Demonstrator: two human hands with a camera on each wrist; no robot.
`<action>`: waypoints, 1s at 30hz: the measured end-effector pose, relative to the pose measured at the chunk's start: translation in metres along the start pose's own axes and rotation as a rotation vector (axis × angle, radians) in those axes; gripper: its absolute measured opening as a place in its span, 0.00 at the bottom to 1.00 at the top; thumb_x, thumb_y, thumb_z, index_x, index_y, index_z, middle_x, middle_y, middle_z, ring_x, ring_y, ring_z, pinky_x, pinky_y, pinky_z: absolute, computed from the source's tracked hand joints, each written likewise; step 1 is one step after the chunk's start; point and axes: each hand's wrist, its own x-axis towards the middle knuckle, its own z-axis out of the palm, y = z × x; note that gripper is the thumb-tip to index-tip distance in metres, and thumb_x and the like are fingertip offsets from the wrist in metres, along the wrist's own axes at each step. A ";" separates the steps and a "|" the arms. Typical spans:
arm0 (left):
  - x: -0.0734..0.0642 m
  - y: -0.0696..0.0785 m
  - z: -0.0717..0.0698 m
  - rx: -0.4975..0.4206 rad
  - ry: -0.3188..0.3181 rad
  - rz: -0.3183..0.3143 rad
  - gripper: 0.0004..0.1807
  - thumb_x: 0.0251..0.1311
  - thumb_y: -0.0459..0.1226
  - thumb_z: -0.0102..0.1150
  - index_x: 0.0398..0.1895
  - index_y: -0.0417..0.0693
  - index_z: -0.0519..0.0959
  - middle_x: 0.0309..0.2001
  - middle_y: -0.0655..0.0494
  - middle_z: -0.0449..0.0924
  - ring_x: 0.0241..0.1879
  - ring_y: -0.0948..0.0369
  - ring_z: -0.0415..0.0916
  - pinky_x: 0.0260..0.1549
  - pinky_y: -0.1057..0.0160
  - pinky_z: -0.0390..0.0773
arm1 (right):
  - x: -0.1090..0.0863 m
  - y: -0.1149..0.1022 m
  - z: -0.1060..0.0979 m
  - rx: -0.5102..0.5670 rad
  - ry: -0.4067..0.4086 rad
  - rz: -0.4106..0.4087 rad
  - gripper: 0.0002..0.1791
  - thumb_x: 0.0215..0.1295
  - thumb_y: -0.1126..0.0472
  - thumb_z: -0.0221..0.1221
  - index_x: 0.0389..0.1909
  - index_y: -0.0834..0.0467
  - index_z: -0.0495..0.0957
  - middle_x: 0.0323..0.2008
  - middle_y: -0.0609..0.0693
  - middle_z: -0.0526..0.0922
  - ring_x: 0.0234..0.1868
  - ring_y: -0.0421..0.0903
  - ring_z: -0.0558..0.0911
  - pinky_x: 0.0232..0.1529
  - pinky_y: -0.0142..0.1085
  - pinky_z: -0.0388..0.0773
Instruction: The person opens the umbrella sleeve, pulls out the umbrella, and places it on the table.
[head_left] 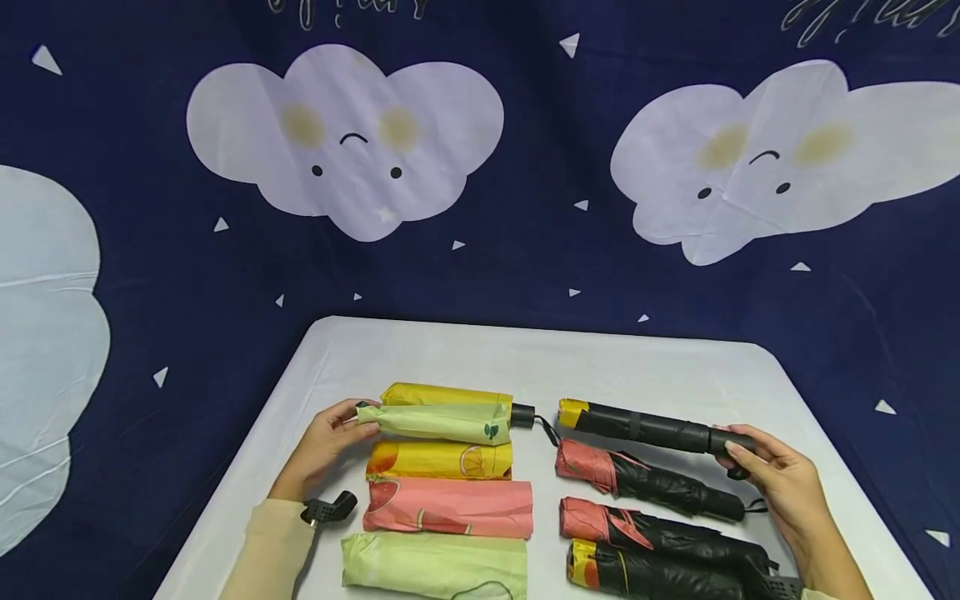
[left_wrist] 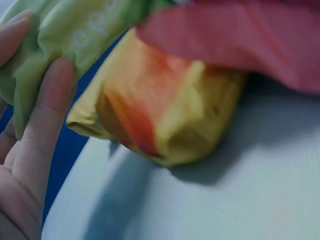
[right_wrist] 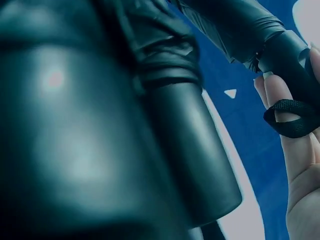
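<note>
My left hand (head_left: 324, 442) pinches the left end of a light green umbrella sleeve (head_left: 442, 422), partly over a yellow sleeve (head_left: 450, 393) with a black handle sticking out. In the left wrist view, white lettering shows on the green fabric (left_wrist: 87, 37) between thumb and fingers. On the right, my right hand (head_left: 787, 475) grips the handle of a folded black umbrella (head_left: 660, 431) with a yellow tip, held above the table. Its strap loop (right_wrist: 295, 117) hangs across the fingers in the right wrist view.
Below the green sleeve lie an orange-patterned yellow sleeve (head_left: 442, 461), a pink watermelon sleeve (head_left: 457, 507) and another green sleeve (head_left: 435, 562). Two pink-and-black folded umbrellas (head_left: 652, 483) and a yellow-and-black one (head_left: 667, 571) lie at right. A white table (head_left: 570, 354) bears them.
</note>
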 end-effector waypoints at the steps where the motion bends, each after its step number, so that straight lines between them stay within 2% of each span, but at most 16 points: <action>1: 0.000 -0.002 0.001 0.006 0.000 -0.020 0.24 0.64 0.30 0.69 0.60 0.30 0.75 0.50 0.53 0.84 0.46 0.62 0.84 0.45 0.63 0.85 | 0.000 0.002 -0.001 -0.016 0.004 0.012 0.20 0.69 0.80 0.57 0.61 0.73 0.75 0.49 0.50 0.88 0.41 0.47 0.89 0.39 0.34 0.86; 5: 0.002 -0.006 0.003 0.111 -0.001 -0.054 0.24 0.64 0.34 0.70 0.61 0.37 0.77 0.52 0.46 0.84 0.46 0.63 0.83 0.44 0.67 0.83 | 0.002 0.011 -0.004 -0.045 -0.024 0.053 0.19 0.70 0.77 0.58 0.61 0.70 0.77 0.48 0.49 0.89 0.40 0.46 0.90 0.39 0.34 0.86; 9: 0.006 -0.008 0.008 0.271 -0.010 -0.011 0.24 0.62 0.35 0.72 0.61 0.42 0.79 0.57 0.42 0.81 0.48 0.61 0.82 0.44 0.69 0.81 | 0.000 0.015 -0.008 -0.091 -0.044 0.133 0.18 0.71 0.74 0.59 0.59 0.62 0.81 0.46 0.47 0.89 0.40 0.45 0.89 0.40 0.33 0.86; 12: 0.009 -0.007 0.012 0.365 -0.014 0.032 0.23 0.61 0.35 0.73 0.60 0.46 0.81 0.58 0.45 0.80 0.50 0.60 0.81 0.47 0.68 0.81 | 0.000 0.016 -0.012 -0.229 -0.036 0.218 0.17 0.72 0.68 0.62 0.60 0.59 0.82 0.43 0.43 0.89 0.38 0.40 0.88 0.35 0.30 0.83; 14: 0.010 -0.006 0.015 0.402 -0.025 0.047 0.23 0.60 0.35 0.73 0.60 0.49 0.81 0.57 0.47 0.81 0.52 0.58 0.80 0.49 0.67 0.80 | 0.001 0.017 -0.014 -0.373 -0.052 0.246 0.19 0.71 0.63 0.64 0.62 0.60 0.80 0.43 0.41 0.89 0.39 0.38 0.86 0.35 0.29 0.82; 16: 0.011 -0.004 0.017 0.406 -0.041 0.046 0.23 0.60 0.36 0.74 0.60 0.50 0.81 0.57 0.49 0.81 0.53 0.58 0.79 0.51 0.67 0.80 | 0.003 0.017 -0.015 -0.514 -0.078 0.238 0.23 0.71 0.59 0.65 0.64 0.62 0.78 0.45 0.39 0.88 0.42 0.36 0.85 0.38 0.29 0.82; 19: 0.010 -0.002 0.017 0.381 -0.066 0.043 0.23 0.61 0.38 0.73 0.60 0.51 0.81 0.58 0.50 0.80 0.54 0.58 0.79 0.53 0.67 0.79 | 0.004 0.017 -0.013 -0.642 -0.118 0.201 0.26 0.70 0.56 0.66 0.64 0.65 0.77 0.49 0.41 0.88 0.46 0.36 0.85 0.43 0.30 0.83; 22: 0.009 0.000 0.016 0.359 -0.080 0.062 0.23 0.63 0.40 0.72 0.60 0.49 0.81 0.59 0.49 0.80 0.55 0.58 0.79 0.54 0.69 0.78 | 0.005 0.016 -0.010 -0.685 -0.135 0.187 0.25 0.69 0.55 0.68 0.61 0.65 0.79 0.49 0.47 0.88 0.46 0.36 0.86 0.42 0.31 0.83; 25: 0.009 0.001 0.014 0.352 -0.085 0.108 0.21 0.67 0.39 0.68 0.61 0.44 0.80 0.59 0.46 0.79 0.57 0.55 0.78 0.56 0.68 0.77 | 0.004 0.013 -0.007 -0.725 -0.141 0.185 0.25 0.68 0.53 0.68 0.60 0.64 0.81 0.49 0.49 0.88 0.46 0.35 0.86 0.42 0.29 0.82; 29: 0.009 0.002 0.010 0.339 -0.051 0.129 0.19 0.70 0.37 0.64 0.61 0.42 0.80 0.59 0.45 0.80 0.60 0.49 0.76 0.57 0.67 0.77 | 0.004 0.009 -0.006 -0.775 -0.140 0.178 0.25 0.68 0.51 0.68 0.59 0.62 0.82 0.51 0.51 0.88 0.47 0.32 0.84 0.43 0.28 0.82; 30: 0.009 0.002 0.008 0.339 -0.035 0.118 0.19 0.70 0.38 0.64 0.61 0.42 0.80 0.59 0.46 0.81 0.60 0.48 0.76 0.58 0.68 0.76 | 0.004 0.008 -0.006 -0.799 -0.142 0.171 0.25 0.68 0.50 0.67 0.59 0.61 0.82 0.51 0.51 0.87 0.47 0.31 0.84 0.43 0.27 0.82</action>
